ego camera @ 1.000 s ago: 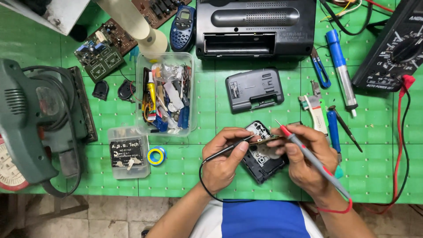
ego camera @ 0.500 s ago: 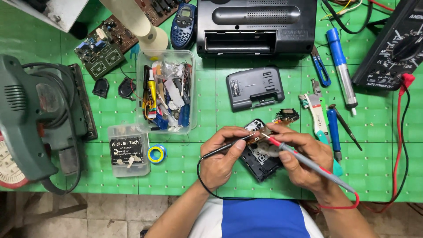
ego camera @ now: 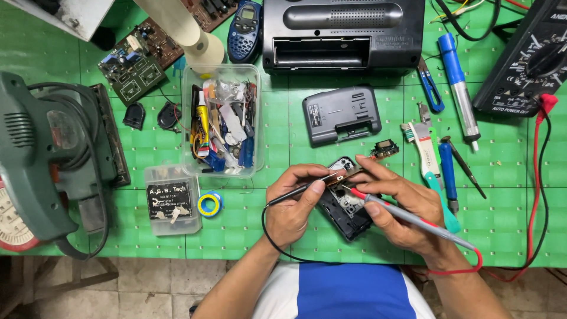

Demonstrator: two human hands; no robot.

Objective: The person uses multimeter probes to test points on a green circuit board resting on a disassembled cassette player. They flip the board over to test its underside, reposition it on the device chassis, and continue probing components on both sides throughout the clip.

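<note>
Since half a second ago: red probe (ego camera: 407,217) swung lower across the right hand (ego camera: 401,215), tip still on the small black gadget (ego camera: 345,204); little else shifted. Left hand (ego camera: 292,207), fingers pinched round the black probe (ego camera: 295,192); right-hand fingers clenched on the red one. Gadget near the front edge of the table (ego camera: 248,227), opened, dark plastic shell with bare parts showing. Probably light, stiff, fragile inside; best held by the outer shell edges, never the exposed board.

One head-worn camera looks steeply down, close over the green workbench (ego camera: 248,230).
</note>
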